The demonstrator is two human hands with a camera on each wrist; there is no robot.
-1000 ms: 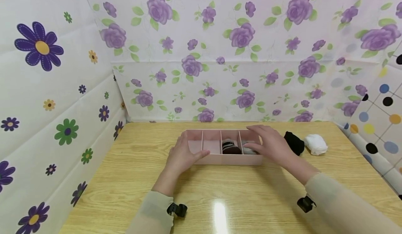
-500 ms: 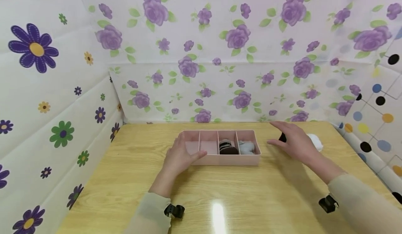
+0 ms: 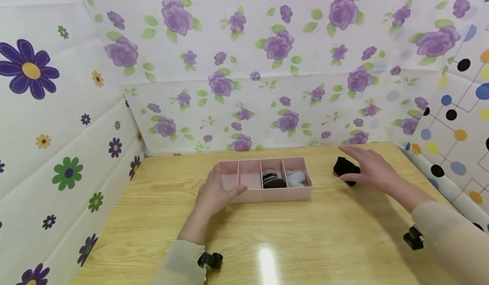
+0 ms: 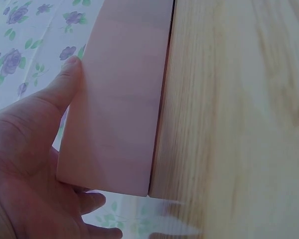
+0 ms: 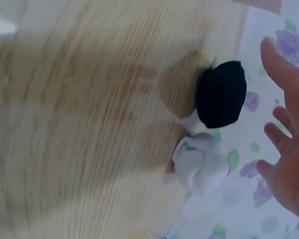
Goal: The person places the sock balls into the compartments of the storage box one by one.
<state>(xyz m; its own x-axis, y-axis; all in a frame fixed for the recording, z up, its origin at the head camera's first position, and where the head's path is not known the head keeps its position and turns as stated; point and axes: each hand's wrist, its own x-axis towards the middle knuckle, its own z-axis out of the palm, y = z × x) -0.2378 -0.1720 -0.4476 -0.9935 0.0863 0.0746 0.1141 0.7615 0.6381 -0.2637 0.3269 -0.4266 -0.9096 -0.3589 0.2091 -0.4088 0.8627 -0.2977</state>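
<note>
A pink box (image 3: 274, 195) with several compartments in a row rests on the table. My left hand (image 3: 214, 194) grips its left end, thumb over the front rim and fingers along the end wall; the left wrist view shows this hand (image 4: 35, 149) at the box's corner. A dark rolled sock with grey stripes (image 3: 273, 179) and a light grey balled sock (image 3: 295, 178) lie in the two right compartments. My right hand (image 3: 376, 174) hovers, fingers spread, by a black balled sock (image 3: 345, 170). A white balled sock (image 5: 202, 162) shows beside it in the right wrist view; the right hand hides it from the head view.
The wooden table (image 3: 244, 238) ends at a flower-printed sheet (image 3: 244, 64) behind the box. Similar printed sheets close off the left and right sides. A small black camera sits on each wrist.
My right hand has moved right, from over the box's right compartment to beside the black sock. The left hand stays on the box. The head view has shifted slightly.
</note>
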